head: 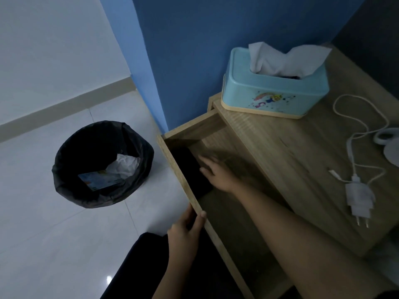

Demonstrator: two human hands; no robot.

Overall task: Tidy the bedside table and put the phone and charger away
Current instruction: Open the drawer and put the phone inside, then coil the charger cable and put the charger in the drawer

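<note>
L hand [185, 231] fingers clamp the drawer [172, 160] front; R hand [218, 175] fingers released by phone [190, 169], mid-frame. Shove drawer now & I'd pinch R wrist

Head camera, looking down (close), over drawer [226, 223]

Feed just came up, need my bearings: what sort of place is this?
Most likely a bedroom corner: a wooden bedside table with its drawer pulled open, a tissue box and white charger on top, and a lined waste bin on the tiled floor beside it.
</note>
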